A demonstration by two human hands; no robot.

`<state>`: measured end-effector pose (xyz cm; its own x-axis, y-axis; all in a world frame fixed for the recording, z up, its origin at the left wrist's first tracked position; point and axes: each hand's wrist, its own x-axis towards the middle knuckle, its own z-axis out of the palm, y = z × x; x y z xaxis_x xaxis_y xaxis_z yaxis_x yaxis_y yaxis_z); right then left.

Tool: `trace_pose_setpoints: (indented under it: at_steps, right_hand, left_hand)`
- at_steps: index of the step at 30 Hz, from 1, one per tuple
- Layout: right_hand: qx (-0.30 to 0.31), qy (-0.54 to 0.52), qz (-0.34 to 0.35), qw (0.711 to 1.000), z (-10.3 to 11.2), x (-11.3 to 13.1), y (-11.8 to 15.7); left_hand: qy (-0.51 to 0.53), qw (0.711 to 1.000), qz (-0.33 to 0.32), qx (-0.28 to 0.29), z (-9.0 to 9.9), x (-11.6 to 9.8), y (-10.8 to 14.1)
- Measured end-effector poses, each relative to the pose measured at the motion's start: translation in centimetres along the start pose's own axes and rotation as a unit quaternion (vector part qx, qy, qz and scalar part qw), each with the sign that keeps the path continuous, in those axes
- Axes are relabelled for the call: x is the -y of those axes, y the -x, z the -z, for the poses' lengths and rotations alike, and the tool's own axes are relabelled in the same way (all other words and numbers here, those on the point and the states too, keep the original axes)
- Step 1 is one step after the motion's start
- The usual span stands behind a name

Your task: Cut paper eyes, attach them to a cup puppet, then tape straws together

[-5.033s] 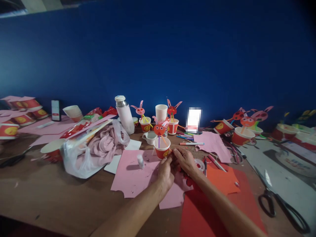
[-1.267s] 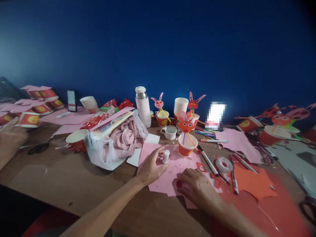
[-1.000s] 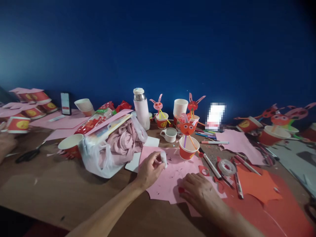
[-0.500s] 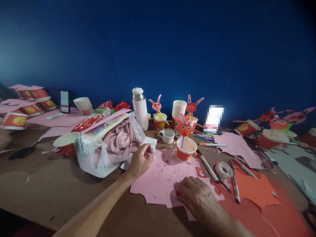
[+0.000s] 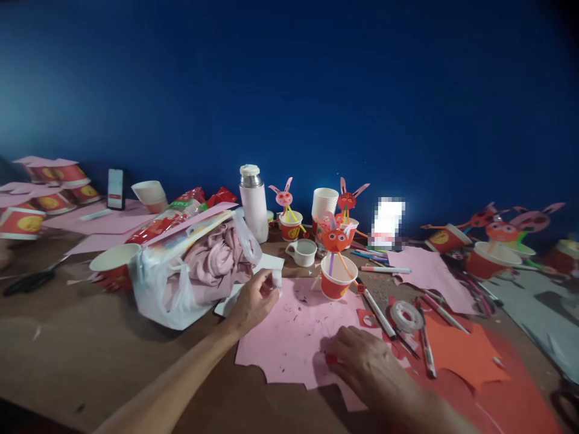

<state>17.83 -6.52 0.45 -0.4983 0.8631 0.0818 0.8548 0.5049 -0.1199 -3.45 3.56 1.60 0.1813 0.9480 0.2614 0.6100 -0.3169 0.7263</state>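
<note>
My left hand (image 5: 257,301) pinches a small whitish piece (image 5: 277,279) between thumb and fingers, above the left edge of a pink paper sheet (image 5: 289,337). I cannot make out exactly what the piece is. On the right part of that sheet rests my right hand (image 5: 362,358), knuckles up and fingers curled over a small red piece (image 5: 332,360), mostly hidden. Beyond both hands stands a red paper cup (image 5: 337,286) with an orange paper animal head (image 5: 337,240) on coloured sticks.
Left of my left hand lies a plastic bag (image 5: 167,301) with pink cloth. A white flask (image 5: 254,208) and a white mug (image 5: 303,252) stand behind. To the right lie a tape roll (image 5: 406,316), several markers and orange paper (image 5: 470,355). Scissors (image 5: 31,282) lie at far left.
The whole view has shifted slightly, with most things a little further left. My left hand still pinches the whitish piece, and my right hand stays on the pink sheet.
</note>
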Motion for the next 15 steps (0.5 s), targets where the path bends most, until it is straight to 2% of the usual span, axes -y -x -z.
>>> trace_pose_setpoints:
  at_steps: [9, 15]
  right_hand:
    - [0.061, -0.075, -0.078, 0.992, 1.3, -0.3, -0.7]
    - [0.062, -0.089, -0.098, 0.989, 1.3, -0.1, -0.8]
  left_hand:
    - [0.027, 0.999, 0.026, 0.006, 0.1, -0.2, 0.0]
    - [0.042, 0.999, 0.029, 0.008, -0.2, 0.1, -0.1]
